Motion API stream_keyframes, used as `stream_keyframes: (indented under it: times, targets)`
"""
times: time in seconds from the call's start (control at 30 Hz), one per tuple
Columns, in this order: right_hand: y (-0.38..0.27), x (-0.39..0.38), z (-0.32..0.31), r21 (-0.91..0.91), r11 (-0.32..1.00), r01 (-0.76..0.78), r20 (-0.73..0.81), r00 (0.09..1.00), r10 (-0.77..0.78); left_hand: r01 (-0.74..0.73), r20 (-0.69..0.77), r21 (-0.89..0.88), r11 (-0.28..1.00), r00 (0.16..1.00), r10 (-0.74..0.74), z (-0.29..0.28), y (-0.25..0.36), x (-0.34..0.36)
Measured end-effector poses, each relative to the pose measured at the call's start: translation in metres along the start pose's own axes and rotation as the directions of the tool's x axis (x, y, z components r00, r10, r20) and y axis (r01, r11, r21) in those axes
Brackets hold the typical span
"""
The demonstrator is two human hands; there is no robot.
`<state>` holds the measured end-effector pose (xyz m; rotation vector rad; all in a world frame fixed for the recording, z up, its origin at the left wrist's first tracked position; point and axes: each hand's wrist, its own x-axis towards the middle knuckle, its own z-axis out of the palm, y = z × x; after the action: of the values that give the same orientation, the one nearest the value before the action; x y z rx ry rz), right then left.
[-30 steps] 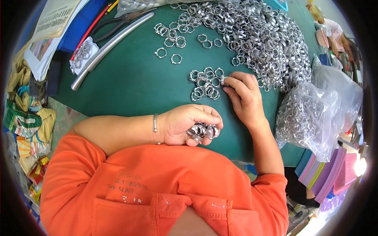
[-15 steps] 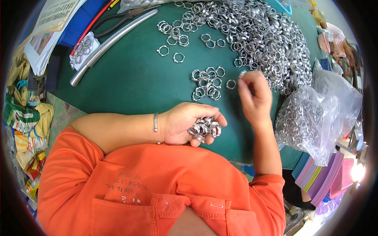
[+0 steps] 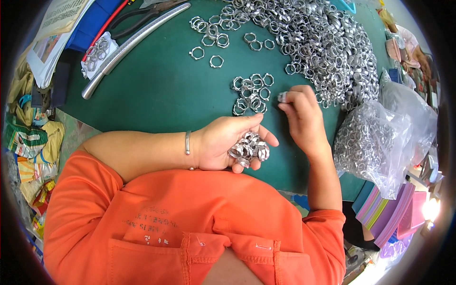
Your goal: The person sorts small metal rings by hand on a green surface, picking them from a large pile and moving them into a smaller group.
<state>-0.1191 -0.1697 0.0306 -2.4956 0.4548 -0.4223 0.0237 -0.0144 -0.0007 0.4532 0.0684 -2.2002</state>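
Ring heap (image 3: 327, 52): past counting. Left of heap: two lone rings (image 3: 216, 61), one metal bar (image 3: 127, 49). Below heap: cluster (image 3: 255, 94), roughly ten rings; left hand (image 3: 218, 142), palm up, loosely open, cradling uncounted handful (image 3: 249, 148); right hand (image 3: 304, 114) pinching ring (image 3: 282, 97). Under heap: green table (image 3: 156, 90). Below heap, rightward: one clear bag (image 3: 365, 137) of rings.

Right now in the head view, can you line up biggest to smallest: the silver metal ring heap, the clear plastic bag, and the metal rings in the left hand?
1. Silver metal ring heap
2. Clear plastic bag, with rings inside
3. Silver metal rings in the left hand
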Motion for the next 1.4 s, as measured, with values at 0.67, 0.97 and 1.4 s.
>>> stream_keyframes:
  times: [0.67,0.97,1.4]
  targets:
    - [-0.020,0.009,0.030,-0.052,0.985,0.162,0.020,0.987,-0.162,0.113,0.032,0.173,0.978,0.992,-0.120,0.008,-0.001,-0.007]
    - [0.000,0.000,0.028,-0.123,0.973,0.195,-0.121,0.970,-0.210,0.104,0.038,0.173,0.979,0.993,-0.113,0.007,-0.002,-0.006]
    - [-0.005,0.027,0.028,-0.018,0.979,0.203,-0.065,0.977,-0.203,0.101,0.037,0.164,0.981,0.993,-0.108,0.006,-0.002,-0.005]
